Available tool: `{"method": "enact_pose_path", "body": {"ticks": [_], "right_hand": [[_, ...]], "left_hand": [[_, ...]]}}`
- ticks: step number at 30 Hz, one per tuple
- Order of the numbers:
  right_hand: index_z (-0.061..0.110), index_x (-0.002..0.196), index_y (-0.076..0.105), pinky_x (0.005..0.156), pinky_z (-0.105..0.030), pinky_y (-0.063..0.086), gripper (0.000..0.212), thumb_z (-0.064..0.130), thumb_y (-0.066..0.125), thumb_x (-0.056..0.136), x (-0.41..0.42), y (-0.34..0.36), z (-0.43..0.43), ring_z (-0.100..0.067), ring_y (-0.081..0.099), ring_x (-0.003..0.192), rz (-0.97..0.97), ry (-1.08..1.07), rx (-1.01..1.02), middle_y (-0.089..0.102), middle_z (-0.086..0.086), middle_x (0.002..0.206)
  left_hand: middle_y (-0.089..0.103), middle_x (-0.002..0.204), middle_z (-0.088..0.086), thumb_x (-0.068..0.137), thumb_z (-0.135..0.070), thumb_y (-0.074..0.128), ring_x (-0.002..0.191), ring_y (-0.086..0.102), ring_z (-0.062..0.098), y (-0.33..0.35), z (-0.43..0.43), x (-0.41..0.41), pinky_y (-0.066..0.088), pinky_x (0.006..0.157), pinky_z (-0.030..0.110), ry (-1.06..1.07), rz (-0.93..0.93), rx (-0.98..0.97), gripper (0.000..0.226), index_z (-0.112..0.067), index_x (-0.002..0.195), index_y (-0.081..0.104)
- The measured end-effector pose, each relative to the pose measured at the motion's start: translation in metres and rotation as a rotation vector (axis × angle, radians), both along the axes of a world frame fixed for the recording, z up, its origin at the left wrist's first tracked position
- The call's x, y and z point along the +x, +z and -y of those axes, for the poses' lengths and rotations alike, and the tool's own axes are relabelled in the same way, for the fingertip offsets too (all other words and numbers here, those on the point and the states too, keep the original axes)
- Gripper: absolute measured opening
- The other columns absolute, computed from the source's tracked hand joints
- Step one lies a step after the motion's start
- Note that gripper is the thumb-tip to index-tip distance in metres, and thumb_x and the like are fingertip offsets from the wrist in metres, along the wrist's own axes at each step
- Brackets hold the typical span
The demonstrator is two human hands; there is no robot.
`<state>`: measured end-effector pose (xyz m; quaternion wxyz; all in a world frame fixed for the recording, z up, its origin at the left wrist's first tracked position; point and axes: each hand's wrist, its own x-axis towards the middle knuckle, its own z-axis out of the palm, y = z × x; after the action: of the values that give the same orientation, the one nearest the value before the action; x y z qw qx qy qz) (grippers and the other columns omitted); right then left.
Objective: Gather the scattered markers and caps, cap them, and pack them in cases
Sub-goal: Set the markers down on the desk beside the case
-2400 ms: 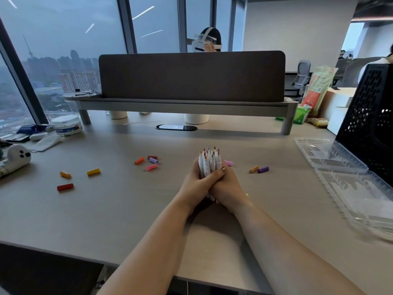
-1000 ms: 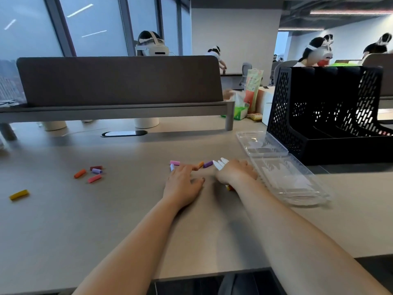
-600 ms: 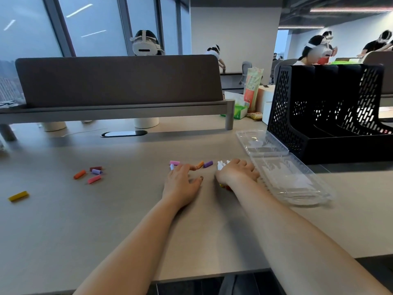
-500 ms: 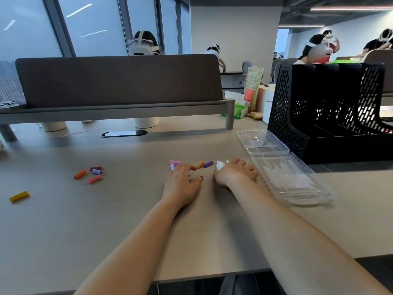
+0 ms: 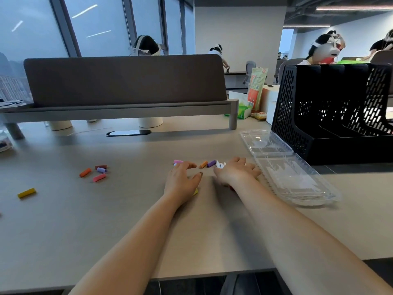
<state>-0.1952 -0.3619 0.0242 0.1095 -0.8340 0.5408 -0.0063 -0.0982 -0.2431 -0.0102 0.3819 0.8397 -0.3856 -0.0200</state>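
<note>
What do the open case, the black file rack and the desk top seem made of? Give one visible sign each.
Case: thin clear plastic, glossy; the desk shows through and its ribs catch light. File rack: black, probably moulded plastic, semi-matt; regular slotted holes. Desk top: pale wood-look laminate, perhaps; matt, evenly coloured, faintly streaked.

I sit at a pale desk (image 5: pixel 85 226). A grey divider screen (image 5: pixel 125 79) stands on a raised shelf (image 5: pixel 119 111) along its far side. Behind it, tall dark-framed windows (image 5: pixel 32 28) show hazy sky and reflected light strips. A white wall (image 5: pixel 240 33) stands farther right, a grey office chair (image 5: pixel 249 70) before it. A black mesh file rack (image 5: pixel 331 107) sits on my right.
</note>
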Motion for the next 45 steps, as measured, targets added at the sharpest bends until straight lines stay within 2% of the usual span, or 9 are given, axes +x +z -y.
{"method": "enact_pose_path", "body": {"ticks": [3,7,12,16,24,31,36,39,45], "right_hand": [[0.012,0.145,0.026,0.11,-0.05,0.023,0.07,0.054,0.042,0.091,0.0,0.002,-0.002,-0.036,0.032,0.133,0.063,0.111,-0.102,0.034,-0.012,0.147],[0.021,0.132,0.048,0.108,-0.045,0.022,0.04,0.024,0.048,0.092,0.007,0.002,-0.005,-0.029,0.039,0.125,0.156,0.319,-0.277,0.051,-0.007,0.132],[0.027,0.122,0.059,0.107,-0.046,0.021,0.037,0.015,0.044,0.09,0.024,0.0,-0.004,-0.025,0.04,0.124,0.018,0.454,-0.348,0.058,-0.002,0.124],[0.029,0.113,0.061,0.112,-0.048,0.013,0.035,0.013,0.038,0.092,0.032,-0.004,-0.003,-0.025,0.044,0.124,-0.029,0.551,-0.364,0.061,-0.002,0.121],[0.017,0.109,0.067,0.089,-0.031,0.041,0.025,0.018,0.048,0.094,0.054,-0.004,-0.012,-0.03,0.057,0.11,0.03,0.661,-0.389,0.065,-0.01,0.115],[0.009,0.105,0.066,0.082,-0.031,0.047,0.019,0.014,0.055,0.091,0.072,-0.005,-0.016,-0.031,0.061,0.1,0.127,0.682,-0.109,0.066,-0.014,0.11],[0.006,0.125,0.047,0.092,-0.038,0.041,0.028,0.014,0.043,0.098,0.072,-0.016,-0.028,-0.036,0.049,0.113,0.152,0.64,-0.157,0.044,-0.019,0.127],[0.004,0.129,0.043,0.094,-0.039,0.04,0.031,0.009,0.037,0.099,0.071,-0.02,-0.036,-0.036,0.046,0.117,0.168,0.665,-0.233,0.044,-0.021,0.13],[0.004,0.123,0.045,0.085,-0.036,0.042,0.026,0.009,0.041,0.097,0.072,-0.022,-0.04,-0.032,0.05,0.107,0.327,0.569,-0.191,0.049,-0.019,0.122]], "left_hand": [[0.053,0.127,-0.004,0.085,-0.044,0.063,0.117,0.048,0.017,0.006,-0.01,0.006,0.041,0.102,0.038,0.002,0.007,0.049,0.041,-0.027,0.121,0.056],[0.051,0.117,-0.006,0.076,-0.058,0.067,0.11,0.048,0.015,0.01,-0.034,0.014,0.042,0.098,0.036,-0.129,0.059,0.232,0.046,-0.034,0.114,0.058],[0.056,0.1,-0.012,0.08,-0.052,0.066,0.086,0.056,0.004,0.015,-0.047,0.01,0.048,0.077,0.025,-0.183,0.082,0.223,0.031,-0.029,0.101,0.065],[0.06,0.101,-0.008,0.09,-0.041,0.058,0.093,0.057,0.012,0.022,-0.051,0.011,0.047,0.079,0.028,-0.16,0.189,0.322,0.021,-0.025,0.101,0.065],[0.056,0.114,-0.002,0.097,-0.039,0.045,0.104,0.055,0.02,0.021,-0.07,0.031,0.04,0.074,0.029,0.011,0.379,0.429,0.023,-0.026,0.11,0.059],[0.055,0.107,0.001,0.093,-0.048,0.049,0.096,0.054,0.019,0.019,-0.084,0.037,0.043,0.074,0.029,0.027,0.31,0.455,0.03,-0.022,0.108,0.055],[0.055,0.109,0.005,0.099,-0.039,0.042,0.095,0.052,0.021,0.02,-0.086,0.039,0.04,0.077,0.031,0.118,0.215,0.418,0.026,-0.016,0.107,0.052],[0.057,0.107,0.006,0.1,-0.034,0.041,0.087,0.05,0.019,0.019,-0.088,0.041,0.039,0.074,0.032,0.189,0.073,0.302,0.022,-0.014,0.103,0.049],[0.051,0.128,0.011,0.099,-0.017,0.032,0.111,0.052,0.03,0.016,-0.076,0.044,0.04,0.092,0.037,0.251,-0.05,0.135,0.028,-0.014,0.122,0.046]]}}
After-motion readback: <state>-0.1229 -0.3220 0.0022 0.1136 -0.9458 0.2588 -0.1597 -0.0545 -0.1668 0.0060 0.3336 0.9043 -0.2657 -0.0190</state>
